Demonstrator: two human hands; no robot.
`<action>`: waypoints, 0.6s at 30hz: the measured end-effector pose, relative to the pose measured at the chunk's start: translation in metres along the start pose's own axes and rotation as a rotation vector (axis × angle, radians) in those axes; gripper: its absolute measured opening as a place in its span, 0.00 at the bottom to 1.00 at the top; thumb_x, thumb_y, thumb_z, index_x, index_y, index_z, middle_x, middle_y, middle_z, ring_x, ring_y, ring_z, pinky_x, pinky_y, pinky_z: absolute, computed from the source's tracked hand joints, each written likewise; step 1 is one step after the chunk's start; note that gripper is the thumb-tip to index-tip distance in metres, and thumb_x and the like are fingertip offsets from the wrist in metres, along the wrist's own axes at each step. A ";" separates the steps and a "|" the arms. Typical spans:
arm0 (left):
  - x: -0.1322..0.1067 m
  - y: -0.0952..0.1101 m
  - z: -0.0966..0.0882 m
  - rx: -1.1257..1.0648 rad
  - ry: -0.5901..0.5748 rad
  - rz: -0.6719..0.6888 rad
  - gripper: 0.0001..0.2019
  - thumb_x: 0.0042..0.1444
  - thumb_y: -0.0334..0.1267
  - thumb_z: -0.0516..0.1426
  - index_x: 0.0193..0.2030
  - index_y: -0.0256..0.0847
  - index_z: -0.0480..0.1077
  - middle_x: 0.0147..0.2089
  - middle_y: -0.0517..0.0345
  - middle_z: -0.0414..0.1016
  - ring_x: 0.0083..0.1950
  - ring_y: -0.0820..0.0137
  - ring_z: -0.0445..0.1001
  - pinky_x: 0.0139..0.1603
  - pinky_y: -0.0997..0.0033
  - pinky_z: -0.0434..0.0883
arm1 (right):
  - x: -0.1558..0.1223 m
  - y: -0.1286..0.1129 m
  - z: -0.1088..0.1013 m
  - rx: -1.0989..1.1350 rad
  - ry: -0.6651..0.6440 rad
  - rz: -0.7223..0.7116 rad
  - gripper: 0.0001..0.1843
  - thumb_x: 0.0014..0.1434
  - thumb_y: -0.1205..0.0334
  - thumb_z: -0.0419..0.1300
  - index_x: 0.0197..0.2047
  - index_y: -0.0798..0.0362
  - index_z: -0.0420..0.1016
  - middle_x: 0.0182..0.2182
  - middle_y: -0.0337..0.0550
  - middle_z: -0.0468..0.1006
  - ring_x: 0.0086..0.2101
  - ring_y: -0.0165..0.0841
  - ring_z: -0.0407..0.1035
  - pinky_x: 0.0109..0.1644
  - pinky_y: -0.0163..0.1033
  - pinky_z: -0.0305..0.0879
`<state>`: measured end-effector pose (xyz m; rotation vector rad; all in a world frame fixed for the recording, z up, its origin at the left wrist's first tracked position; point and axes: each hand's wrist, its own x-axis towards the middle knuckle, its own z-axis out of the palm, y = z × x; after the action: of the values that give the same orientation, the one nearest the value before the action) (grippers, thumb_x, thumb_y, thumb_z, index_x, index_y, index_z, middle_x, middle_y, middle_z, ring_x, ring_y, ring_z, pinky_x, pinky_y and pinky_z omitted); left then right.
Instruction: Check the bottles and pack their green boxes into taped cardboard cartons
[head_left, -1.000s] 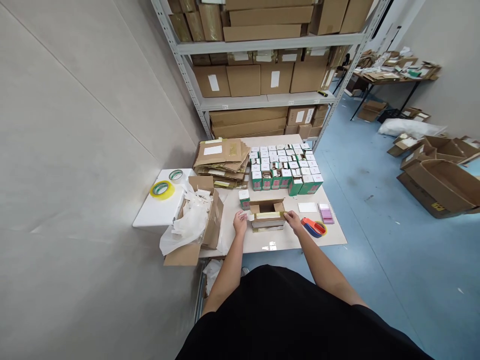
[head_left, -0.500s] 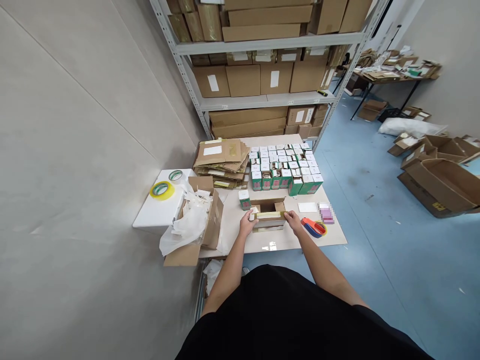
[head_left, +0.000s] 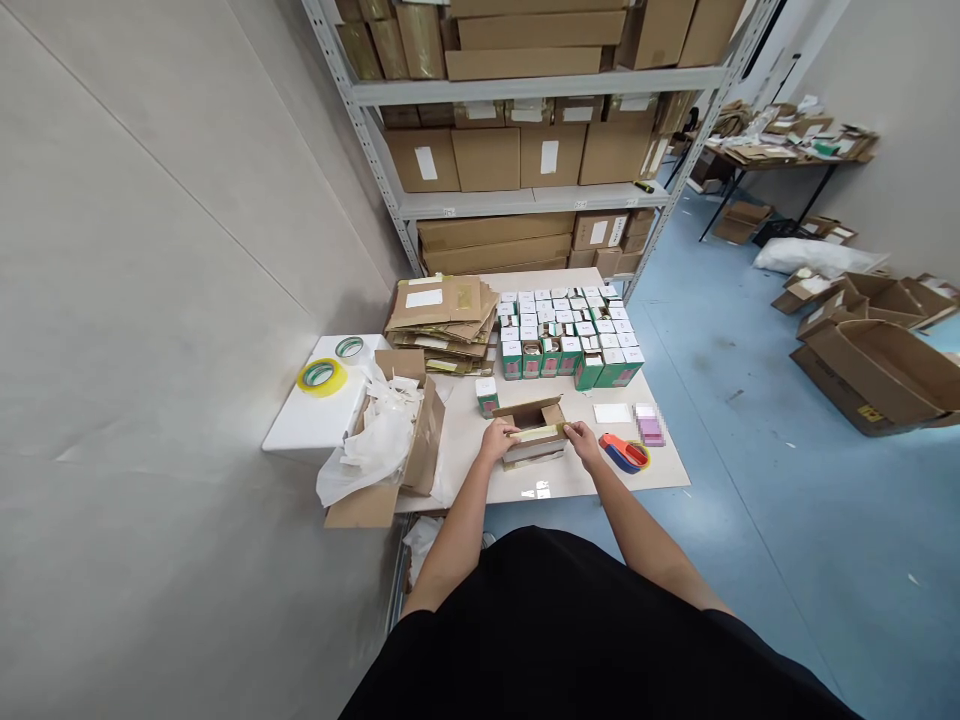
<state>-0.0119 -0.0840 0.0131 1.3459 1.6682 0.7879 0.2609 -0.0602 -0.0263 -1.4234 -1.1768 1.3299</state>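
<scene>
An open cardboard box (head_left: 534, 452) stands near the front of the table, its top flaps up. My left hand (head_left: 498, 439) is closed on the left end of the box's near flap. At the flap's right end, my right hand (head_left: 582, 440) pinches the corner between thumb and fingers. Just behind my left hand sits a single small white-and-green box (head_left: 487, 397). To the right of my right hand lies a red-and-blue tape dispenser (head_left: 624, 453), beside a white card (head_left: 612, 413) and a purple-and-white stack (head_left: 649, 425).
Rows of small white-and-green boxes (head_left: 570, 335) fill the table's back right, beside a pile of flattened cartons (head_left: 439, 310). Left are a carton with white packing material (head_left: 421, 445) and a yellow tape roll (head_left: 322, 377). Shelving (head_left: 525, 204) stands behind; open cartons (head_left: 877, 370) lie on the floor.
The cardboard box has turned slightly, its right side now farther back. My left hand has shifted inward over the flap; my right hand still grips its corner.
</scene>
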 end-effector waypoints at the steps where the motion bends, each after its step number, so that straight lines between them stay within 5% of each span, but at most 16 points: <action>1: 0.000 0.000 0.000 0.016 0.020 0.000 0.14 0.45 0.30 0.70 0.41 0.44 0.85 0.43 0.54 0.81 0.51 0.60 0.78 0.59 0.62 0.72 | 0.000 0.000 0.000 -0.004 0.006 0.001 0.32 0.47 0.26 0.66 0.31 0.47 0.69 0.33 0.42 0.77 0.39 0.41 0.68 0.46 0.45 0.64; 7: -0.009 -0.005 0.007 0.033 0.119 -0.044 0.28 0.52 0.32 0.68 0.63 0.42 0.77 0.48 0.53 0.84 0.51 0.60 0.79 0.59 0.63 0.72 | 0.000 0.001 0.005 -0.026 0.066 0.016 0.31 0.47 0.27 0.65 0.31 0.49 0.69 0.32 0.41 0.77 0.38 0.39 0.68 0.44 0.42 0.64; 13: -0.018 -0.019 0.013 -0.025 0.187 0.061 0.30 0.54 0.30 0.66 0.65 0.45 0.73 0.66 0.47 0.74 0.58 0.60 0.79 0.64 0.61 0.71 | 0.001 0.004 0.009 -0.061 0.116 0.027 0.31 0.48 0.27 0.64 0.31 0.49 0.68 0.31 0.39 0.76 0.36 0.37 0.67 0.42 0.40 0.63; 18: -0.020 -0.038 0.012 -0.089 0.274 0.030 0.19 0.56 0.33 0.65 0.55 0.43 0.75 0.60 0.49 0.78 0.64 0.59 0.74 0.64 0.60 0.70 | 0.004 0.008 0.010 -0.121 0.153 0.000 0.32 0.50 0.25 0.60 0.31 0.49 0.67 0.28 0.37 0.74 0.33 0.36 0.66 0.39 0.39 0.62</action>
<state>-0.0169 -0.1124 -0.0205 1.2471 1.8023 1.0915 0.2520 -0.0585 -0.0356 -1.5823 -1.1717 1.1442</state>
